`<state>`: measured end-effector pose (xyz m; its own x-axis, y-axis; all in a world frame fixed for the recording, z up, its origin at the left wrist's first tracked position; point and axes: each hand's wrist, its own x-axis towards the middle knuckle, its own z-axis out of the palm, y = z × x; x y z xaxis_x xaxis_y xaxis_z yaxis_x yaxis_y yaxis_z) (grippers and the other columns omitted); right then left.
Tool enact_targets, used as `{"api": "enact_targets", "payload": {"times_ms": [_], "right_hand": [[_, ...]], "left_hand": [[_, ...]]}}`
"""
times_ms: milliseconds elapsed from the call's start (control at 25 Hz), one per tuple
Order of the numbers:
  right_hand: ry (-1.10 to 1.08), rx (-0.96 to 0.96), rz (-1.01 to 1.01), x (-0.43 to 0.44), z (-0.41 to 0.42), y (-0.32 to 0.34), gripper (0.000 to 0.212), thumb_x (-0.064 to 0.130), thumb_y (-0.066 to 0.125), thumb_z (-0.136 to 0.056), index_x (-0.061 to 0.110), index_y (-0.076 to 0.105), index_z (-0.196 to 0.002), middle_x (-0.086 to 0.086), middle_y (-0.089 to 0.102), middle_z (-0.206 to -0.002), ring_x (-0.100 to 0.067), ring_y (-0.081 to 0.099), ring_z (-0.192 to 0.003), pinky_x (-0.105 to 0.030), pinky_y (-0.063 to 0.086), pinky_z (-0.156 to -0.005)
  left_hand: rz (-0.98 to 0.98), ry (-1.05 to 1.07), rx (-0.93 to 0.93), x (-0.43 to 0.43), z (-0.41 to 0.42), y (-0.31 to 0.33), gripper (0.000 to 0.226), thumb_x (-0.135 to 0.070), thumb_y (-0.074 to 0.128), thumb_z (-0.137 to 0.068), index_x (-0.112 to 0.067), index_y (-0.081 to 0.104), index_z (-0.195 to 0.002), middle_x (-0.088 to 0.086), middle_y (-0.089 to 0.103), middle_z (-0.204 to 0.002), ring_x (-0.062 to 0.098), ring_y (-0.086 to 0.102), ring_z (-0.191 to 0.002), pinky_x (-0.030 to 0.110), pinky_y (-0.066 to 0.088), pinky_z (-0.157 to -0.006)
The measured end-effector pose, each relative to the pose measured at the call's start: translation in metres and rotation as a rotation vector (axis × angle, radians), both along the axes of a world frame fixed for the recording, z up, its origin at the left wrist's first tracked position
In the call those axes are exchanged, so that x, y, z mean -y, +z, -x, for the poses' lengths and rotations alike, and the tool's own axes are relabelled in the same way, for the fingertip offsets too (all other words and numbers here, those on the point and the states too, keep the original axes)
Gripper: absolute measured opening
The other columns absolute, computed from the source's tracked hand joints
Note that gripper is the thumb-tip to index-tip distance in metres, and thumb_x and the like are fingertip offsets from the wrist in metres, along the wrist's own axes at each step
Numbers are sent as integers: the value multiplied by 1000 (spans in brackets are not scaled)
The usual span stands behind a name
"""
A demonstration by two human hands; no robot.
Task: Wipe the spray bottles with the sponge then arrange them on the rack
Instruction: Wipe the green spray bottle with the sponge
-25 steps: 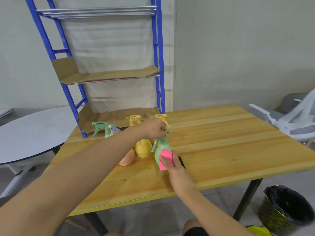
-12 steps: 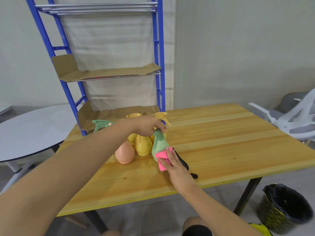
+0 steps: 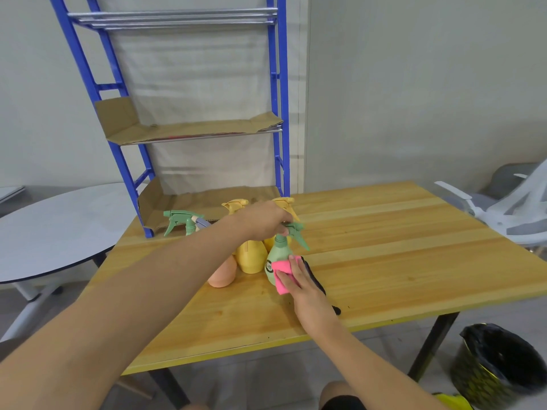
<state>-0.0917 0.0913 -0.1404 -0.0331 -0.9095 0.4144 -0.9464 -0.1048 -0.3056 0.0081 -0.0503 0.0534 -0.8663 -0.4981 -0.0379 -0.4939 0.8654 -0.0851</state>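
1. Now the left hand [image 3: 263, 220] curls its fingers round the green spray bottle [image 3: 279, 253] at the trigger head.
2. The right hand [image 3: 299, 281] presses the pink sponge [image 3: 281, 269] against the bottle's belly, fingers flat.
3. The bottle stands on the table [image 3: 384, 247], with the yellow bottles [image 3: 251, 257] at its ten o'clock.

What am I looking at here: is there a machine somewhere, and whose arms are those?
There is no machine. These are a person's two bare arms, filmed by one camera worn on the head, looking forward and down. The left hand grips the top of a green spray bottle standing on the wooden table. The right hand presses a pink sponge against the bottle's side with flat fingers. Close by stand a yellow bottle, a second yellow bottle behind it, a peach bottle and, further back, another green bottle. Behind the table stands the blue rack with cardboard-lined shelves.
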Motion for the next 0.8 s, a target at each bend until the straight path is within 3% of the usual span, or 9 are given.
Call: {"api": "enact_targets", "payload": {"times_ms": [80, 160, 360, 480, 560, 640, 720, 760, 800], "right_hand": [[1, 17, 21, 6, 1, 10, 92, -23, 44, -84, 33, 29, -155, 8, -9, -167, -21, -5, -155, -36, 57, -92], [-3, 21, 28, 10, 0, 21, 93, -24, 44, -82, 29, 29, -156, 5, -7, -168, -20, -6, -155, -37, 52, -100], [-12, -1, 91, 3, -6, 12, 89, -23, 56, -78, 23, 36, -152, -8, 9, -167, -32, 8, -153, -37, 60, -86], [1, -69, 81, -7, -1, 5, 81, -17, 54, -83, 25, 41, -151, -5, 12, -167, -30, 9, -154, -35, 59, -85], [28, -107, 59, -12, 1, 15, 63, 4, 50, -98, 37, 38, -150, 8, 17, -166, -20, 21, -152, -33, 53, -92], [-11, -132, 111, -15, 0, 31, 42, 45, 51, -101, 55, 37, -139, 22, 40, -149, -6, 46, -131, -30, 46, -93], [-20, -57, 73, -12, 2, 36, 48, 63, 55, -93, 51, 41, -137, 21, 50, -137, -3, 52, -123, -31, 45, -98], [-13, -68, 126, -8, 3, 32, 50, 55, 57, -95, 45, 42, -141, 17, 49, -139, -8, 51, -127, -33, 47, -98], [-15, -8, 138, -5, 2, 27, 50, 35, 61, -97, 38, 42, -144, 9, 44, -146, -16, 49, -132, -35, 51, -94]], "left_hand": [[-38, 36, -42, -4, 4, -1, 24, -36, 56, -101, -16, 67, -109, -4, 56, -82, 21, 55, -86, 31, 35, -59], [-68, 79, -80, -7, 8, -2, 22, -36, 55, -101, -16, 65, -99, -9, 50, -75, 18, 52, -82, 29, 30, -58], [-115, 139, -115, -14, 11, 1, 24, -37, 58, -100, -16, 68, -94, -8, 57, -69, 16, 57, -76, 30, 38, -59], [-143, 165, -134, -20, 11, 2, 28, -37, 59, -100, -12, 70, -95, -3, 64, -72, 18, 66, -80, 37, 51, -71], [-142, 192, -151, -21, 12, 2, 30, -36, 60, -99, -11, 70, -89, -2, 68, -69, 15, 68, -73, 36, 54, -73], [-142, 222, -164, -22, 12, 0, 36, -35, 60, -98, -13, 63, -71, -3, 65, -57, 9, 62, -57, 31, 51, -64], [-84, 251, -156, -25, 13, 0, 44, -35, 60, -97, -15, 52, -60, -2, 56, -51, 9, 50, -51, 29, 37, -52], [-59, 268, -157, -26, 14, 2, 46, -35, 61, -97, -14, 50, -58, -1, 51, -51, 12, 46, -51, 29, 32, -49], [-51, 277, -163, -26, 14, 2, 46, -35, 62, -96, -14, 49, -57, 0, 49, -51, 13, 44, -50, 29, 30, -48]]}}
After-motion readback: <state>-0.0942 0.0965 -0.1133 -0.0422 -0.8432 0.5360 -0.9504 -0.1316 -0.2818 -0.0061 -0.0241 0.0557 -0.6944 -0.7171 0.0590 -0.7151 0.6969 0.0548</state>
